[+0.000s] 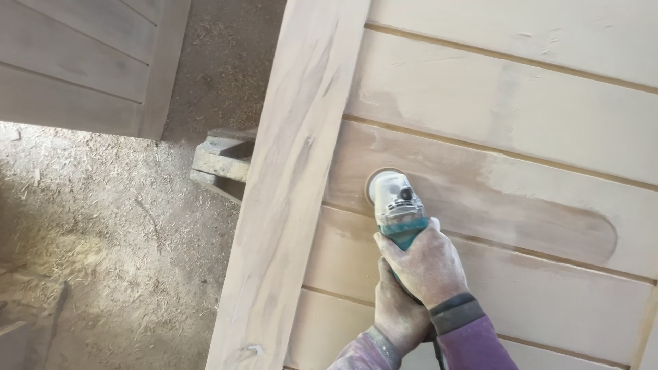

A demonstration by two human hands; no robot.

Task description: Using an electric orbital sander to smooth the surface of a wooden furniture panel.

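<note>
A teal and grey angle grinder [395,205] with a sanding disc rests on a large pale wooden panel [521,103] made of horizontal boards. Its disc touches the middle board close to the panel's wide side frame [288,185]. My right hand [426,266], dusty, grips the grinder's body from above. My left hand [396,312] holds the rear of the grinder just below it. A darker sanded streak [548,219] runs to the right along that board. Purple sleeves cover both wrists.
The ground on the left [103,240] is covered in sawdust and shavings. Another wooden panel [89,62] stands at the top left. A wooden block [223,161] sits under the panel's frame.
</note>
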